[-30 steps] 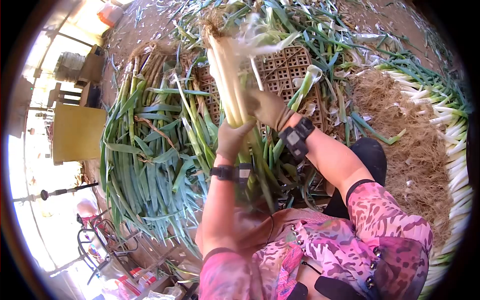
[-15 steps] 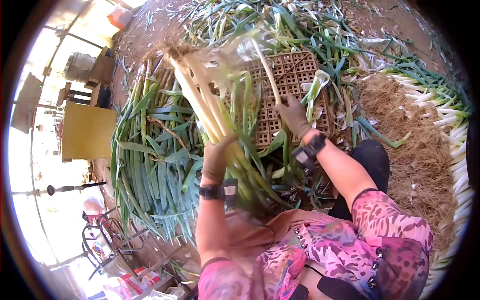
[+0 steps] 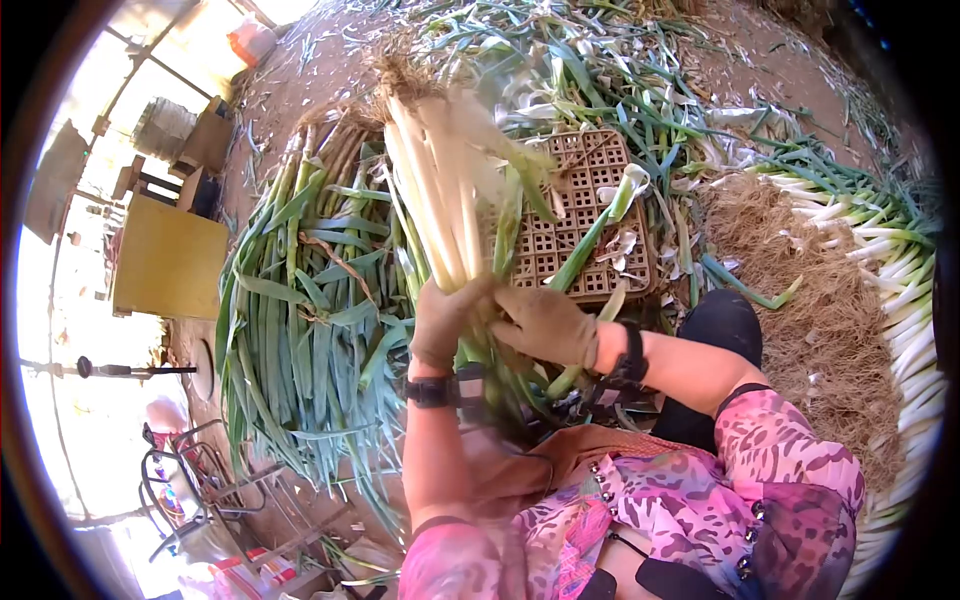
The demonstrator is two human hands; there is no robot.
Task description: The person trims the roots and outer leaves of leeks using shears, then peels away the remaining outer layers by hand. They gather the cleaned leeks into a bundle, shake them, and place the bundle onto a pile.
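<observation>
My gloved left hand (image 3: 450, 318) is closed around a bunch of long green onions (image 3: 435, 190), white stalks and brown roots pointing up and away from me. Their green leaves hang down below the hand. Against the same bunch, my gloved right hand (image 3: 550, 325) meets the left one with its fingers curled at the green part; the fingertips are partly hidden. Peeled leaves beside the white stalks are smeared by motion. Just beyond the hands lies a tan plastic crate (image 3: 590, 160) with a square-hole grid, bearing a loose green leaf (image 3: 600, 230) and dry scraps.
To the left lies a big pile of untrimmed green onions (image 3: 310, 300). A row of cleaned onions (image 3: 900, 290), roots inward (image 3: 790, 300), runs along the right. Leaf waste (image 3: 600, 60) covers the ground ahead. A yellow board (image 3: 170, 260) and a metal frame (image 3: 190, 470) stand at left.
My right hand has come down and left, from holding a single stalk over the crate to the bunch at my left hand. The bunch has swung more upright and slightly right.
</observation>
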